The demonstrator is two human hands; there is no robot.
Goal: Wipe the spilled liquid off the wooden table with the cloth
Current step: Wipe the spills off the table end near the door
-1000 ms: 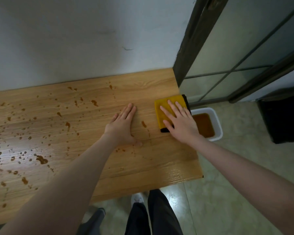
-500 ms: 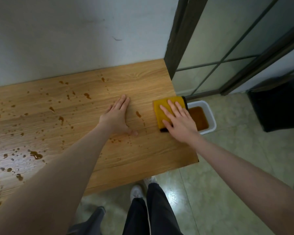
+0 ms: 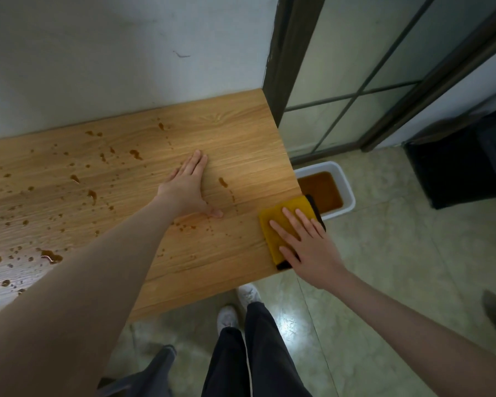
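Your right hand (image 3: 307,247) presses flat, fingers straight, on the yellow cloth (image 3: 287,222) at the table's (image 3: 241,144) right edge, your left hand (image 3: 186,187) lies open bracing the wood, so keep pressure even and sweep leftward through the brown drops (image 3: 92,196).

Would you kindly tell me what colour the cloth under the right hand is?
The cloth is yellow with a black underside, shown in the head view.
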